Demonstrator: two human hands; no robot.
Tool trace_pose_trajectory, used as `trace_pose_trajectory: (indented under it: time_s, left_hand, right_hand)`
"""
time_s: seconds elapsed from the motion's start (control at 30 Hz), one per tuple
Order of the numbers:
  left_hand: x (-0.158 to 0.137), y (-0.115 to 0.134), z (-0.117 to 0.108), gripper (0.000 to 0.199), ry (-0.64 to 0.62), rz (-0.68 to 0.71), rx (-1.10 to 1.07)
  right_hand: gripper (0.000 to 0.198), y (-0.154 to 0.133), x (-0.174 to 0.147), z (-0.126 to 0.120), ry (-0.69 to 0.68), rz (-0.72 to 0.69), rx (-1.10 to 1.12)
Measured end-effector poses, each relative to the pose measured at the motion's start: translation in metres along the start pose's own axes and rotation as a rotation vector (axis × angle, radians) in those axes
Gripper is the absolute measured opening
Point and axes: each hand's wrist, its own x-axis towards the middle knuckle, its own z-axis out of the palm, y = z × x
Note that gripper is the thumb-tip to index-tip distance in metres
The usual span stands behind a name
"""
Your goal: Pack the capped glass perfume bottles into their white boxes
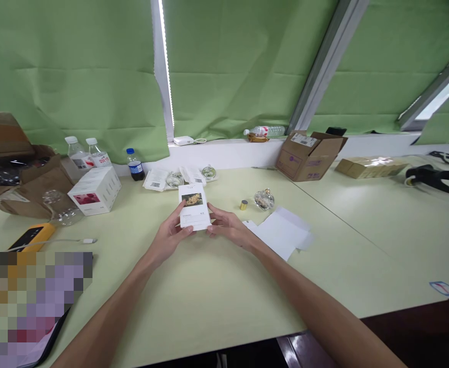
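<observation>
A white box [194, 208] with a picture of yellow flowers is held between my two hands over the middle of the table. My left hand [169, 230] grips its left side and lower corner, thumb on the front. My right hand [228, 225] closes on the right side and lower right corner. To the right lie a small gold cap [243, 205] and a round glass bottle [264, 199]. White paper sheets [285, 232] rest beside my right forearm. Behind the box are white packets [156, 179] and two more round glass bottles [174, 179].
At the left stand a white carton block [96, 192], an empty clear bottle [65, 208], a yellow device [32, 236] with a cable and a blue-capped bottle [135, 166]. A cardboard box [304, 158] stands at the back right, near a wrapped gold pack [370, 166]. A tablet-like item [57, 327] is blurred.
</observation>
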Motion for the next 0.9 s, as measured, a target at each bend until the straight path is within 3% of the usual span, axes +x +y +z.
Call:
trace_pose_trajectory:
  time_s: [0.33,0.53,0.9]
  left_hand:
    - [0.0011,-0.0063,0.0025,0.103,0.023,0.026,-0.041]
    - [0.0005,-0.0010,0.0047,0.083,-0.097,0.046,-0.006]
    - [-0.0014,0.0019,0.0058,0.074,-0.122,0.057,0.039]
  right_hand:
    - [0.075,0.0095,0.0040,0.0016,0.050,-0.023,-0.053]
    - [0.071,0.0076,0.0024,0.0033,0.038,-0.032,-0.093]
    - [0.067,0.0051,0.0016,0.0043,0.019,-0.062,-0.152]
